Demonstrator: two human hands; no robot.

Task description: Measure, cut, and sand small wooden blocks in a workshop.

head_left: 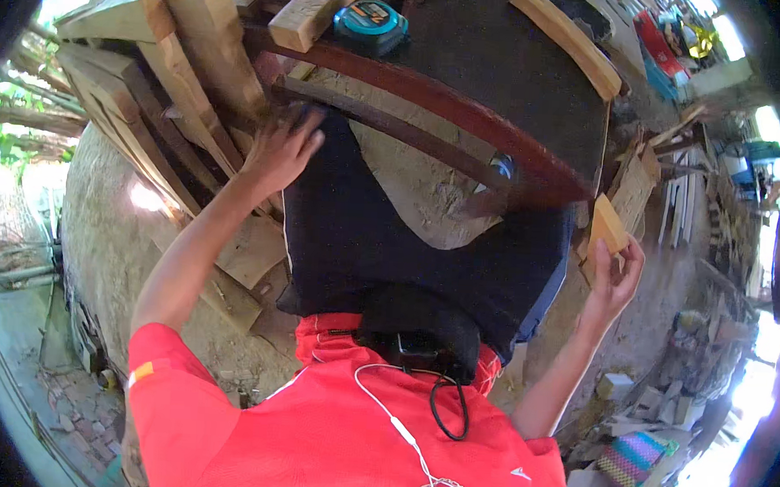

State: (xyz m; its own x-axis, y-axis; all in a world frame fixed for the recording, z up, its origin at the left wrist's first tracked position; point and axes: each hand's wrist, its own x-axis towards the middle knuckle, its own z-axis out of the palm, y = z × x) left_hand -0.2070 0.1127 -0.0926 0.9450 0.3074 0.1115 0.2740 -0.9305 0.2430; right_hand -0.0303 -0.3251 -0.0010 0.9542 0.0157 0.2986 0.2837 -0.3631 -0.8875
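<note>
Beside my right thigh, my right hand (616, 275) grips a short piece of pale wood (609, 222) between thumb and fingers. The lower part of that piece is hidden by the hand. My left hand (287, 146) is at my left knee, its fingers stretched out and a little blurred, with nothing seen in them. Close to it on the left lean several shaped wooden legs (187, 83). Whether the left fingertips touch the knee or the wood beside it, I cannot tell.
A dark-topped table with a reddish edge (432, 109) stands before my knees. On it lie a blue tape measure (371, 26), a wooden block (309, 17) and a curved wooden strip (570, 43). Wood scraps (655, 407) and a colourful woven item (633, 459) lie at the lower right.
</note>
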